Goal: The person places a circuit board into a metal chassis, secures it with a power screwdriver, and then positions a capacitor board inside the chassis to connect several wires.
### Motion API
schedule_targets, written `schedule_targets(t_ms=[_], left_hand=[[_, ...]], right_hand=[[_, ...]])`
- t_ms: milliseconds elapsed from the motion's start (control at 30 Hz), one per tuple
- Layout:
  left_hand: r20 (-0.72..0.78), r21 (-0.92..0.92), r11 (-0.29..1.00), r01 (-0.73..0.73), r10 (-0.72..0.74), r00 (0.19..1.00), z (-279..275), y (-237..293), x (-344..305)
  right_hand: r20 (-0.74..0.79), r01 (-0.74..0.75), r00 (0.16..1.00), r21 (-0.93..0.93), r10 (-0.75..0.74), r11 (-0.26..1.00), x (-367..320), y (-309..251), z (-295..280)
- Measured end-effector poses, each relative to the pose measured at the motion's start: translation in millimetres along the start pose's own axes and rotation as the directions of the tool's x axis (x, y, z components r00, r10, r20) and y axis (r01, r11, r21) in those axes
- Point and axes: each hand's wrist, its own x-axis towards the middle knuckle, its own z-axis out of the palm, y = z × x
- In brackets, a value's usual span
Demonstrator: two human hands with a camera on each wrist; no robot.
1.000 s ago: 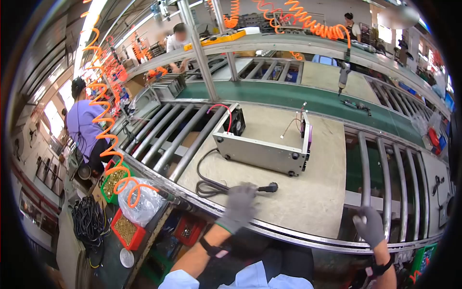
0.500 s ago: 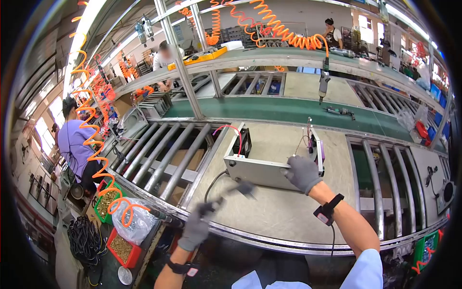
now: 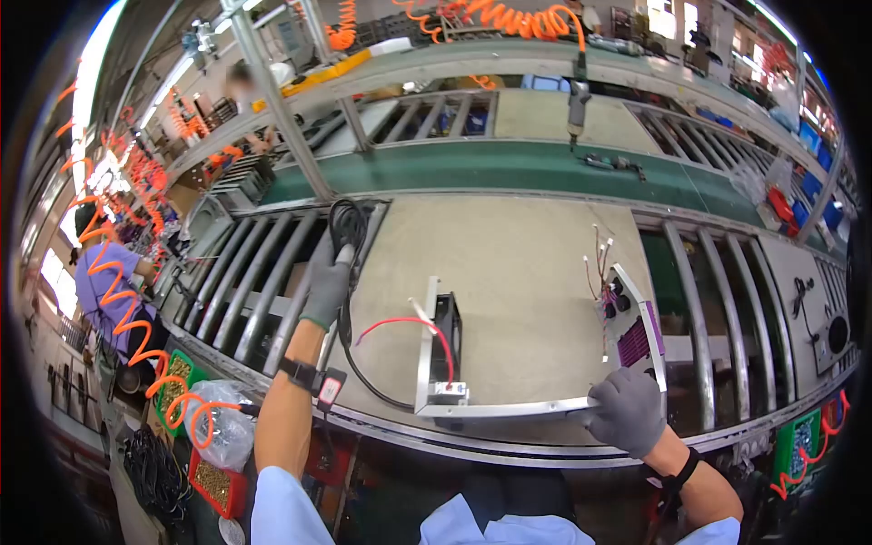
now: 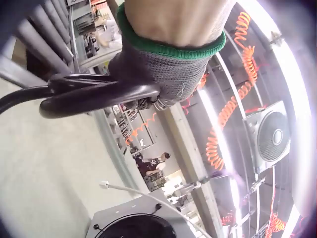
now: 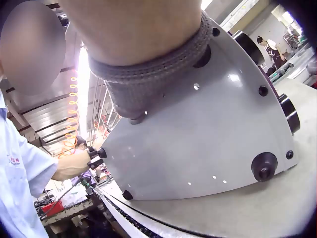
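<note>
My gloved left hand grips a looped black power cord over the left edge of the board. In the left wrist view, loops of the power cord stick out beside the grey glove. The cord runs down to a grey metal chassis, open at the top, with a black fan on its left end and a purple part on its right. My right hand holds the chassis's front wall near the right corner. Black rubber feet show on its panel in the right wrist view.
The pale board lies between roller tracks. A green belt runs behind it, with a power screwdriver hanging above. Red and green screw bins stand at lower left, near a coiled orange hose.
My left hand has picked up the cord and carried it to the back left. The right hand has come from the rollers to the chassis, which now sits nearer the front edge, its open side up.
</note>
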Motion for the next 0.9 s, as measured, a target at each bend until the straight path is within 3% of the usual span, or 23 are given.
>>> schedule_targets(t_ms=[33,100,167,233,367,500,633,700,833,900], left_hand=[[0.048,0.046,0.998,0.052,-0.054,0.997,16.5,-14.2,14.2],[0.086,0.184,0.957,-0.224,0.211,0.974,55.9,-60.2,28.7],[0.203,0.545,0.836,-0.06,-0.062,0.977,89.9,-63.0,13.5],[0.284,0.537,0.83,-0.149,-0.011,0.959,96.8,-129.0,21.4],[-0.04,0.381,0.895,-0.232,0.266,0.963,77.9,-107.0,-32.3],[-0.063,0.469,0.813,-0.344,0.42,0.906,44.1,-75.3,-128.4],[0.075,0.592,0.718,-0.365,0.402,0.913,27.0,-69.1,-218.0],[0.142,0.576,0.738,-0.353,0.335,0.931,19.7,-68.2,-247.6],[0.038,0.592,0.757,-0.277,0.317,0.948,-3.8,-61.4,-293.4],[-0.084,0.587,0.786,-0.195,0.298,0.951,-29.8,-64.8,-310.5]], right_hand=[[0.028,0.004,1.0,-0.016,-0.004,1.0,-1.7,-0.7,-3.5],[0.009,0.002,1.0,-0.029,-0.002,1.0,-5.1,0.2,-2.3],[-0.017,0.004,1.0,-0.033,-0.004,0.999,-4.1,0.0,-0.4],[-0.041,-0.002,0.999,-0.045,0.0,0.999,-4.3,0.7,2.1],[-0.08,-0.004,0.997,-0.073,-0.002,0.997,-1.5,3.6,4.6],[-0.106,-0.003,0.994,-0.103,-0.008,0.995,6.2,14.2,13.1],[-0.16,-0.018,0.987,-0.085,0.004,0.996,18.9,17.4,22.2],[-0.119,-0.023,0.993,-0.072,0.015,0.997,19.7,17.1,19.1],[-0.103,0.051,0.993,-0.136,-0.065,0.989,17.4,12.3,18.6],[-0.126,0.019,0.991,-0.161,-0.039,0.987,10.5,16.5,29.9]])
